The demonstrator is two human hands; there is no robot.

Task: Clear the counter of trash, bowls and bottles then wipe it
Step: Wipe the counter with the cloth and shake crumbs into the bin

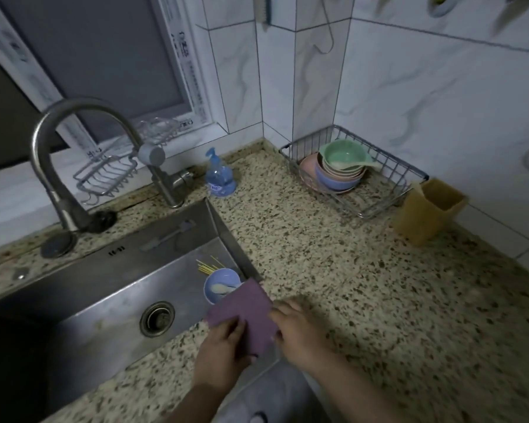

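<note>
Purple cloth (pixel 245 312) sits at the near corner of the speckled surface (pixel 333 254), gripped on one edge by the left hand (pixel 223 343) and on the other by the right hand (pixel 300 328). Beyond the fingers a blue bowl (pixel 220 283) lies in the sink (pixel 104 285); farther right, stacked bowls (pixel 339 169) fill a wire rack (pixel 388 190). Clearing looks nearly done; a blue bottle (pixel 219 175) remains, and wiping seems about to begin.

Curved faucet (pixel 74 154), wire soap rack (pixel 106 175) (by the window), yellow container (pixel 426 210).

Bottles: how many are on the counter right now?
1. A blue pump bottle stands at the back of the counter, right of the faucet. None other shows.
</note>
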